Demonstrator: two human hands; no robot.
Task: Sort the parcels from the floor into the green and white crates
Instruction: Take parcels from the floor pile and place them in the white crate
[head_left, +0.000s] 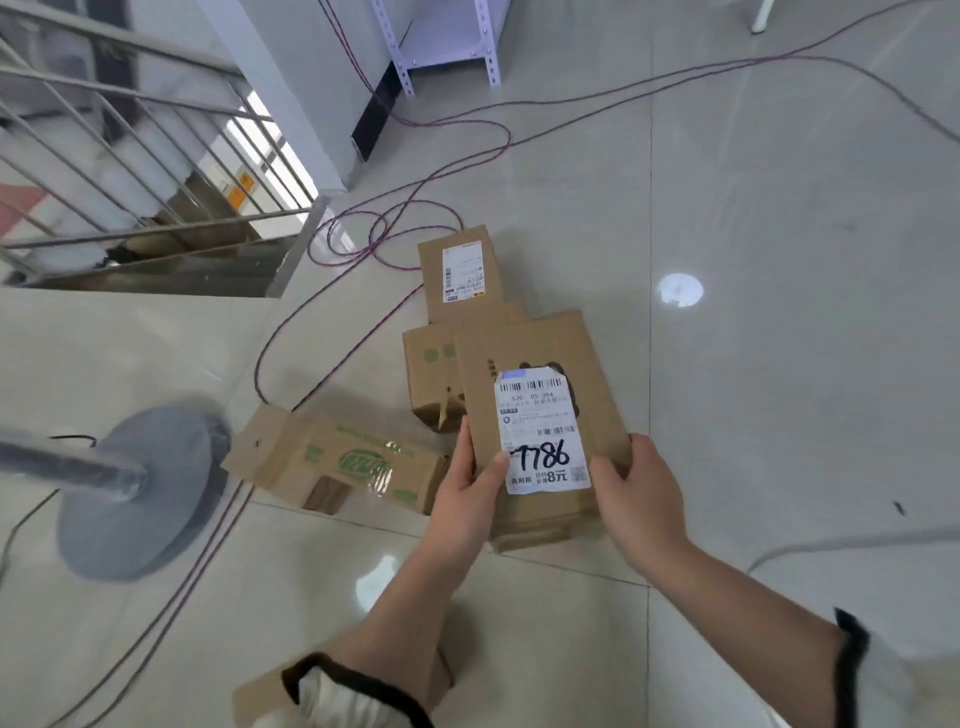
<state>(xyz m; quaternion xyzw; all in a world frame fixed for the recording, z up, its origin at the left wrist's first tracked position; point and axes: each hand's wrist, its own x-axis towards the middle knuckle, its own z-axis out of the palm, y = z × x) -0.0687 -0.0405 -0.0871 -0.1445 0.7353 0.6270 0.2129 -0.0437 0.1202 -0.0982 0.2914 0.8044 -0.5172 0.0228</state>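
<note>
Pale glossy floor tiles (779, 208) fill the view, with thin purple cables (457, 150) looping across them. A metal stair railing (130, 156) stands at the far left and the foot of a white slotted shelf frame (447, 47) at the far middle. A round grey stand base (140, 493) sits on the floor at the left.

A flat brown cardboard parcel (540, 348) is held above the floor in the middle of the view. Its long axis runs from near to far, with the far end leaning slightly left. Its broad face is turned up and carries a white shipping label (540, 431) with "7786" handwritten in black. The left grip (467, 493) grasps the parcel's near left edge, its thumb lying on the label. The right grip (639, 493) clasps the near right edge, fingers curled round it. Both forearms end in white sleeves with dark cuffs.

Four more cardboard boxes lie on the floor:
- A labelled box (460, 275) lies farthest, its long axis also near to far.
- A green-stamped box (431, 374) lies just beyond the held parcel and is partly hidden by it.
- A green-logo box (337, 462) lies to the left with its long axis left to right.
- A bottom box (260, 696) shows under the left forearm.
</note>
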